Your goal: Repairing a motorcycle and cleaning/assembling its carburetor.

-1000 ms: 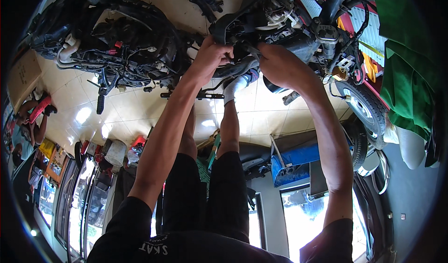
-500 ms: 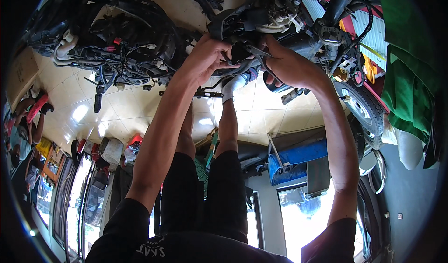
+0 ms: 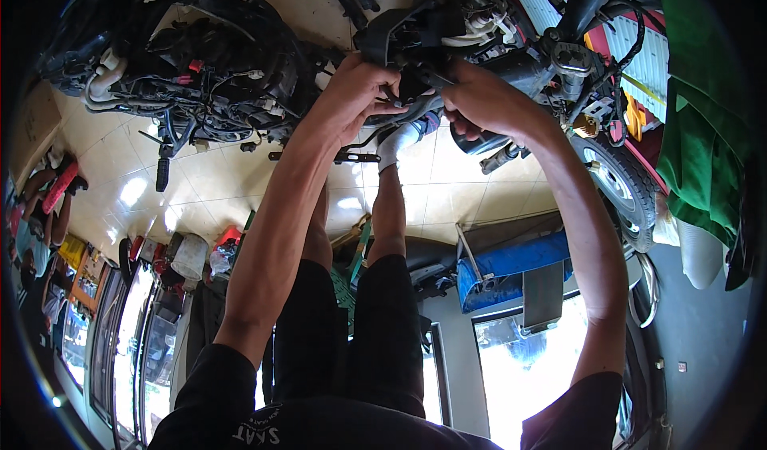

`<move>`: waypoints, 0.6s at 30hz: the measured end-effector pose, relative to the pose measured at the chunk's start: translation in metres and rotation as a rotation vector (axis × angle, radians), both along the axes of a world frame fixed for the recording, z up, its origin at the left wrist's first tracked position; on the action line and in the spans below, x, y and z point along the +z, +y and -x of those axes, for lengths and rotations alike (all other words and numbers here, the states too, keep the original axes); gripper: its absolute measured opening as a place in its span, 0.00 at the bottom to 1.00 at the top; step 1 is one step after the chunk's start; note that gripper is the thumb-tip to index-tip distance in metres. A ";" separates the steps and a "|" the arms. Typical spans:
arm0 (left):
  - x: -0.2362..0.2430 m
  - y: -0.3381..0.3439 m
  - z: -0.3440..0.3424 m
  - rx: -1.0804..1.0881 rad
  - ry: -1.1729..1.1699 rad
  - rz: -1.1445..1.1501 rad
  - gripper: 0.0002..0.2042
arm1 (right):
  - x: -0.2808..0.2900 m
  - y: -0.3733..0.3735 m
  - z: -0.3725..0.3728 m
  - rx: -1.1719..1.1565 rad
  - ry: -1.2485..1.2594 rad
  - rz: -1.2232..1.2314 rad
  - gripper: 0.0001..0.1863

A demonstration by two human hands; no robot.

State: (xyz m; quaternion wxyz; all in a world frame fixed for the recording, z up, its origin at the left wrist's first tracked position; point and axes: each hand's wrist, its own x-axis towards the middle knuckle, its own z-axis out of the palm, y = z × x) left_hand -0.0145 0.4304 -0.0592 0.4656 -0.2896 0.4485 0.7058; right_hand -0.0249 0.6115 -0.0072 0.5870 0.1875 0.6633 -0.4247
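Observation:
Both my hands work close together at the dark middle of a stripped motorcycle (image 3: 551, 59). My left hand (image 3: 351, 99) is closed, its thumb and fingers pinching a small black part (image 3: 390, 96) whose kind I cannot make out. To its right, my right hand (image 3: 497, 105) wraps round a dark pair of pliers (image 3: 433, 76). The jaws point toward the left hand, and shadow hides what they touch. A black panel (image 3: 391, 31) rises just beyond the hands. Below the right hand lies a black cylinder (image 3: 478, 140).
Another stripped motorcycle body (image 3: 200, 75) with loose wiring stands at left. A wheel (image 3: 613, 180) and green cloth (image 3: 699, 138) are at right. My foot (image 3: 399, 140) is under the hands. A blue bin (image 3: 511, 262) lies behind me; another person (image 3: 40, 234) is far left.
The pliers' handles, spread apart earlier, have come together in my right hand, whose fingers have curled in. My left hand keeps its pinch in nearly the same place.

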 end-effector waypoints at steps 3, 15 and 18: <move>-0.002 0.001 -0.004 -0.003 -0.018 0.070 0.02 | -0.002 0.001 0.005 0.262 0.039 -0.096 0.13; 0.006 0.006 -0.013 -0.052 0.043 0.133 0.01 | -0.035 0.005 -0.027 0.272 0.363 -0.255 0.16; 0.003 0.008 -0.013 -0.009 0.092 0.154 0.02 | -0.040 0.003 -0.035 -0.038 0.098 -0.116 0.12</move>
